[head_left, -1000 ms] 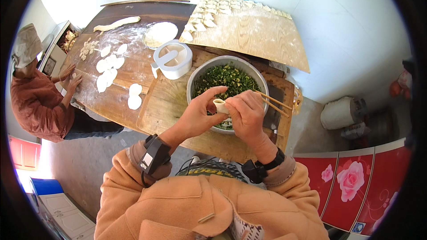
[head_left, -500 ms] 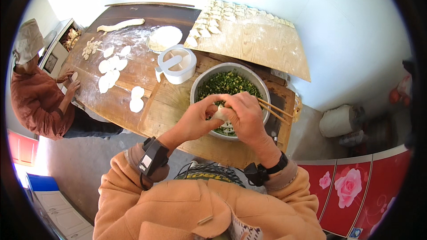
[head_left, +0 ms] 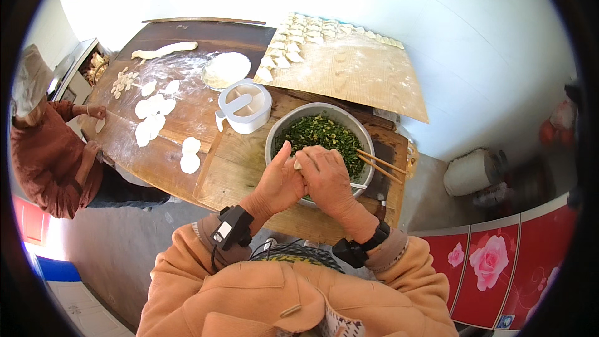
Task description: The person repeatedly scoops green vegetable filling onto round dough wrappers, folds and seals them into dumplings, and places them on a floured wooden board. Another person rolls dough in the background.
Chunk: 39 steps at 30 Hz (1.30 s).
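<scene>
Above the near side of a metal bowl [head_left: 272,143] of chopped green filling [head_left: 318,130], my two hands meet around a small pale dumpling [head_left: 297,165]. Only a bit of its dough shows between them. My left hand [head_left: 279,181] cups it from the left with the thumb pointing up. Over it curl the fingers of my right hand [head_left: 327,180], pressing it against the left palm. Wooden chopsticks [head_left: 382,165] rest across the bowl's right rim. Below them a white handle [head_left: 358,185] lies at the rim.
Left of the bowl stand a lidded white container [head_left: 244,107] and a plate of flour [head_left: 228,68]. Round wrappers [head_left: 150,128], dough pieces [head_left: 124,81] and a dough roll [head_left: 165,50] lie farther left. A board [head_left: 355,78] carries rows of dumplings. A co-worker [head_left: 56,150] handles a wrapper at the left edge.
My hands have come lower and a little left, and the right fingers now cover the dumpling. My left thumb has lifted upright. The co-worker's hands have moved apart.
</scene>
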{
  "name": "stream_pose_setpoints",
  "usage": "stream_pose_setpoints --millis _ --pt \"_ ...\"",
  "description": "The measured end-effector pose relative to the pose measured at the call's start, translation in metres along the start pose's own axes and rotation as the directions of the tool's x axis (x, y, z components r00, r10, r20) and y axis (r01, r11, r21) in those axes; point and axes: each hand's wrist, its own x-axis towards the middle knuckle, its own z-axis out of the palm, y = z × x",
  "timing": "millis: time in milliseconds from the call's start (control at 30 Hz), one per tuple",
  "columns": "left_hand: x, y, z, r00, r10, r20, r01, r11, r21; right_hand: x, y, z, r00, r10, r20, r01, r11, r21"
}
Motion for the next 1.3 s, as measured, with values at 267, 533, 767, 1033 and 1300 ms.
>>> stream_pose_setpoints --millis 267,533,767,1033,1300 --pt "0.023 -0.026 0.004 0.973 -0.096 -0.209 0.106 0.994 0.037 -0.027 0.025 -0.008 0.978 -0.186 0.098 0.193 0.979 -0.063" --pt "0.049 -0.070 0.043 0.912 0.126 -0.391 -0.102 0.991 0.082 -0.040 0.067 -0.029 0.937 -0.350 -0.009 0.350 0.936 -0.043" --pt "0.079 -0.139 0.098 0.837 0.326 -0.440 -0.253 0.943 0.218 -0.077 0.127 -0.073 0.890 -0.413 -0.193 0.440 0.890 0.120" --pt "0.092 -0.172 0.158 0.895 0.253 -0.368 -0.145 0.944 0.297 -0.119 0.234 -0.150 0.829 0.441 0.343 -0.435 0.123 0.892" --pt "0.014 -0.174 0.105 0.836 0.406 -0.369 -0.313 0.905 0.288 -0.133 0.373 -0.162 0.616 0.448 0.648 -0.496 -0.418 0.761"
